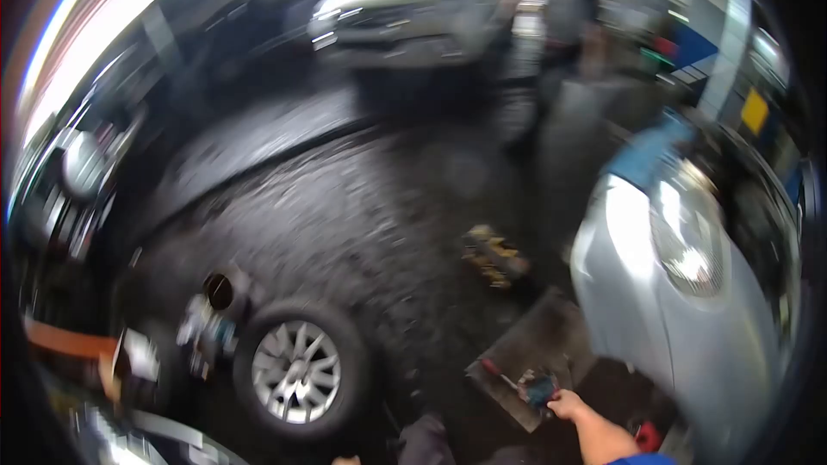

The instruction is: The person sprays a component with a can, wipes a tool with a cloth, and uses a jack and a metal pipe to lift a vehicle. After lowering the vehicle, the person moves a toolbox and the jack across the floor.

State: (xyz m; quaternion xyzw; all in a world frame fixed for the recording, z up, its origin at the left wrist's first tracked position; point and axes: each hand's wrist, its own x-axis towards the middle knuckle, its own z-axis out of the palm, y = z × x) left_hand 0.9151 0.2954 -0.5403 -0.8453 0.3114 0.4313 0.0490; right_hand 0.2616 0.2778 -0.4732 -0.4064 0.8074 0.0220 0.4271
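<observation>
My right hand [566, 405] reaches low at the lower right, its fingers closed at the edge of a small dark teal object [541, 389]. Blur hides what exactly the fingers grip. The teal object is over a flat, worn board [508, 362] on the floor. A tool with a red handle [489, 365] lies on the board, just left of the teal object. Only a sliver of my left hand [346, 461] shows at the bottom edge, so its fingers are hidden.
A silver car's front fender [637, 293] rises close on the right. A wheel with a silver rim [297, 372] lies on the dark floor at left, beside a can [222, 291]. Yellowish parts [495, 257] lie ahead. Farther back are a pickup [405, 21] and a person [567, 4].
</observation>
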